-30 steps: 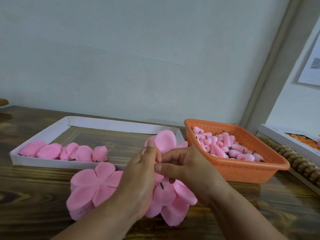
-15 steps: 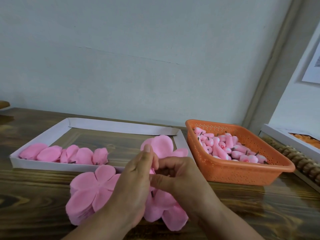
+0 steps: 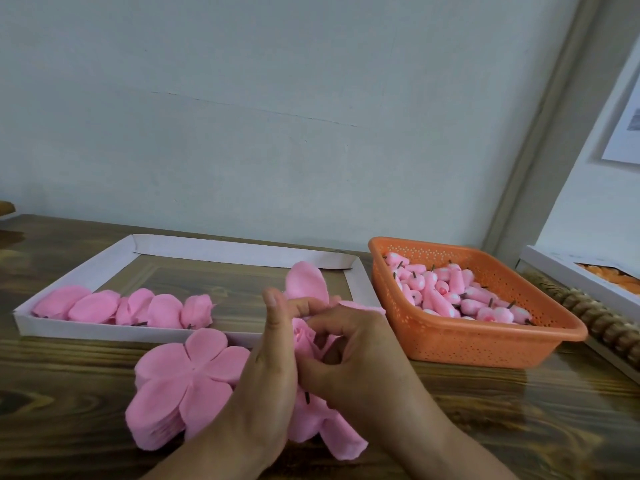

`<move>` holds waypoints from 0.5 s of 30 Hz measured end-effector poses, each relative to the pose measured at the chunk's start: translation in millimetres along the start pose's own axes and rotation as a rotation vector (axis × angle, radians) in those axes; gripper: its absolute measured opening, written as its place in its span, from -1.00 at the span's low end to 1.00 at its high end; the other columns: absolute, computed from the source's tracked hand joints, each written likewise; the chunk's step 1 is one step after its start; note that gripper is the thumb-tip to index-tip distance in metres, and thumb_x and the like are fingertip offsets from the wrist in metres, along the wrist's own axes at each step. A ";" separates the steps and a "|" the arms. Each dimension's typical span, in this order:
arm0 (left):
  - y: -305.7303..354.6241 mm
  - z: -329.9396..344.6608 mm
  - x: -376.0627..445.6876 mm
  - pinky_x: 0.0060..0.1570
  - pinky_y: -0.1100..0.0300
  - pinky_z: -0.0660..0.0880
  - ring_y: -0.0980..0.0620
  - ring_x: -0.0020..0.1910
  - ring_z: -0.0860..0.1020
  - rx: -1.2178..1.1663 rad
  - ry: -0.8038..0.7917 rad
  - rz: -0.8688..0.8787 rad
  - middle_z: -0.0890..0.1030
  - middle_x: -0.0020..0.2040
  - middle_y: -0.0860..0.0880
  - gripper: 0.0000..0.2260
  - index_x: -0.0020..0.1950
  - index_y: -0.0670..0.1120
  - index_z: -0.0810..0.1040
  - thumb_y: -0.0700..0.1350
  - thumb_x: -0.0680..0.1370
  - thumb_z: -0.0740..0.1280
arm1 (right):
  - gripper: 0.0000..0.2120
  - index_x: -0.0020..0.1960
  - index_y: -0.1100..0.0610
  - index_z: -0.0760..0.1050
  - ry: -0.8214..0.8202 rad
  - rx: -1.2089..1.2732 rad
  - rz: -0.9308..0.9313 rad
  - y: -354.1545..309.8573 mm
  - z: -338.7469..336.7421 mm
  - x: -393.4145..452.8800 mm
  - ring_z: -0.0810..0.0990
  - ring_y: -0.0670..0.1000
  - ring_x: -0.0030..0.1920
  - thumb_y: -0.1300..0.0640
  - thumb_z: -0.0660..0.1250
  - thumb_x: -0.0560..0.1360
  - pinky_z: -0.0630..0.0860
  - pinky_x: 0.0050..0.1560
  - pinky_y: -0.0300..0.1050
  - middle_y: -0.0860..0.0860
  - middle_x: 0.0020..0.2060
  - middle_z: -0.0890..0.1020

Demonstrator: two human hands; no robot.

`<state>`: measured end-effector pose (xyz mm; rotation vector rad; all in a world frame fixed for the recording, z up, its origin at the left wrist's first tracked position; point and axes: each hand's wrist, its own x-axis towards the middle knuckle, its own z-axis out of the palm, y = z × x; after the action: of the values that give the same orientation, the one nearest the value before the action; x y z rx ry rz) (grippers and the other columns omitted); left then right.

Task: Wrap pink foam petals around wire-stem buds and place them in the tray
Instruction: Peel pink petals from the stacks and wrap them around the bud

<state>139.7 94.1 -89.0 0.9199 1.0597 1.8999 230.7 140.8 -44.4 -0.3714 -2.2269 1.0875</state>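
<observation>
Table [image 3: 485, 410], dark wood grain, carries everything. White tray [image 3: 242, 252] at left-centre, long and shallow: 1 row of finished wrapped flowers [image 3: 128, 308] lies along its near wall at the left end, about 5 counted, dark stem ends poking toward the front; the rest of the tray floor shows bare, so judged well short of full. Orange basket [image 3: 485, 348] to the right of the tray holds a heap of unwrapped buds [image 3: 453, 296] with short wire stems, several dozen at a guess, too crowded to count; most of the job looks left to do. Stack of petal sheets [image 3: 180, 386], 5-lobed pink foam, sits on the table just in front of the tray, many layers deep at its near edge. Between the 2 hands, above the table and just in front of the tray's near wall, is the piece in work: a petal sheet [image 3: 308, 282] with lobes standing up behind the fingers and hanging below them. Left hand [image 3: 266, 368] curls round its middle, thumb up. Right hand [image 3: 353, 358] pinches and folds lobes in toward the centre. Wire stem [image 3: 307, 396] pokes out underneath, between the hands; the bud itself is hidden. Judged mid-wrap, not yet ready for the tray.
</observation>
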 end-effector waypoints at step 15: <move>6.4 -0.8 -4.8 -0.07 0.12 0.55 0.13 -0.09 0.66 0.027 -0.065 -0.040 0.69 -0.17 0.07 -0.35 -0.25 0.15 0.67 0.64 0.06 0.21 | -0.67 -0.23 0.04 0.54 0.101 -0.114 -0.211 -6.6 4.6 -4.6 0.51 -0.30 -0.40 0.48 0.32 0.31 0.30 -0.40 -0.53 -0.36 -0.42 0.50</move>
<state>139.5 87.4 -84.7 0.9629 1.0598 1.8148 231.4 131.6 -43.3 -0.2278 -2.1867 0.8165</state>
